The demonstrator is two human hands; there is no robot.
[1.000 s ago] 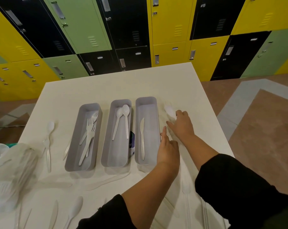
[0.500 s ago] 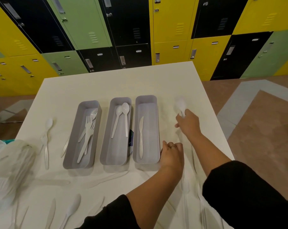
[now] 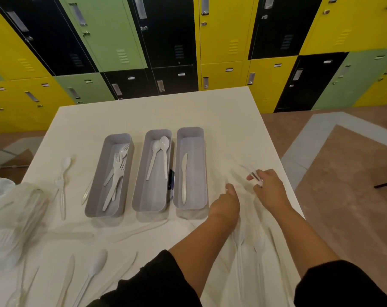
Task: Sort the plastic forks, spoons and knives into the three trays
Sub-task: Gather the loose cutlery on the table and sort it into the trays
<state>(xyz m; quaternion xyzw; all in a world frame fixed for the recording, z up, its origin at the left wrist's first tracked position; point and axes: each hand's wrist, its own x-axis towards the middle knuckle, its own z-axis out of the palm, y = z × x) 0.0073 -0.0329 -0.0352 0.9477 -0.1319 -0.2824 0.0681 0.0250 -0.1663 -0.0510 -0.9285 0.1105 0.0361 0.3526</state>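
Observation:
Three grey trays stand side by side on the white table [image 3: 143, 114]. The left tray [image 3: 95, 196] holds several forks [image 3: 116, 171]. Two spoons [image 3: 160, 156] lie in the middle tray [image 3: 141, 196], and one knife [image 3: 184, 176] in the right tray [image 3: 202, 173]. My right hand [image 3: 269, 190] pinches a blurred white plastic spoon [image 3: 246, 169] near the table's right edge. My left hand [image 3: 226, 202] rests by the right tray's near corner, fingers curled under and hidden.
Loose white cutlery lies about: a spoon and fork [image 3: 62, 180] far left, a knife [image 3: 87, 191] beside the left tray, a spoon [image 3: 97, 267] and knife [image 3: 68, 275] near the front, more pieces [image 3: 239, 247] under my arms. A clear plastic bag [image 3: 8, 218] sits left. Lockers stand behind.
My right hand lifted the spoon off the table, moved it out to the right, then drew it back toward me. My left hand curled its fingers and stayed by the right tray.

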